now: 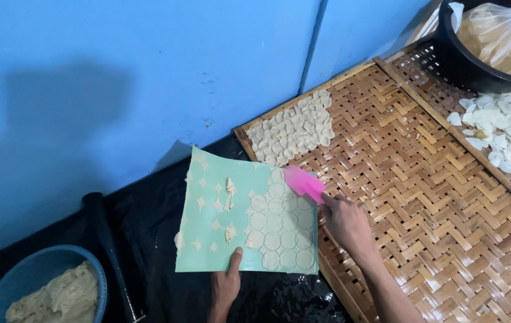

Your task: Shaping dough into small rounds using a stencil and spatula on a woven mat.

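Note:
My left hand (225,286) grips the near edge of a mint-green mat (207,239), thumb on top. The mat carries thin round dough discs (282,224) on its right half and small leftover scraps on its left half. My right hand (346,221) holds a pink scraper (303,182), whose blade rests on the mat's upper right corner among the discs. The mat's right edge overlaps a woven bamboo tray (423,197). A patch of laid-out dough discs (294,128) sits in the tray's far left corner.
A blue bowl of dough (52,290) stands at lower left beside a dark rolling pin (109,251) on black sheeting. A second bamboo tray with white discs (509,134) lies at right. A black tub holding a plastic bag (494,39) sits top right. A blue wall runs behind.

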